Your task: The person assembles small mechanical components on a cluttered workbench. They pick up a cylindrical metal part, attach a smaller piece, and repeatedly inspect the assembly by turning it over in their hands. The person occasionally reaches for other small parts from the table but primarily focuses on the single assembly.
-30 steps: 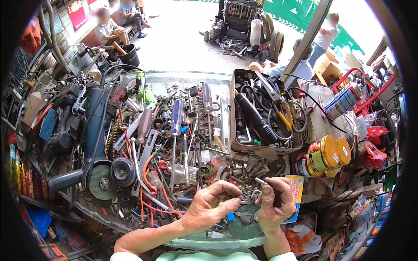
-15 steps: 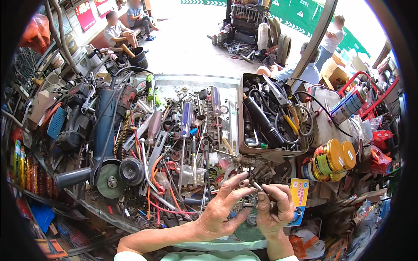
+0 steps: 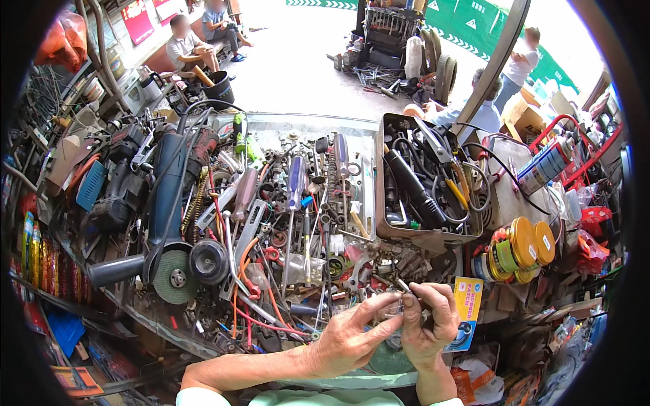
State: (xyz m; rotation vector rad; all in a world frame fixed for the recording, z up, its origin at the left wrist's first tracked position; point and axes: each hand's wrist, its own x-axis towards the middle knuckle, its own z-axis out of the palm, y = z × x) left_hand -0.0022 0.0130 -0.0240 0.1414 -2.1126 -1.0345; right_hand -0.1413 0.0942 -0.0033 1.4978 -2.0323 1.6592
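My right hand [image 3: 429,321] pinches a small metal pin [image 3: 403,285] between thumb and forefinger, with one end poking out to the upper left. Close beside it, my left hand [image 3: 353,335] has its fingers stretched toward the right thumb. The left fingertips come up to the right hand just below the pin; whether they touch it I cannot make out. Both hands are above the near edge of a glass-topped bench [image 3: 325,381] heaped with small metal parts. A yellow and blue box [image 3: 467,302] stands right beside my right hand.
An angle grinder [image 3: 166,203] lies on the left, near a blue-handled screwdriver [image 3: 296,183]. An open metal toolbox [image 3: 467,233] sits behind my hands, with yellow-lidded jars [image 3: 520,245] to its right. Several people sit or stand beyond the bench.
My left fingers, spread apart before, have drawn closer together and lowered toward my right thumb. My right hand keeps the pin in nearly the same place. The view has shifted slightly.
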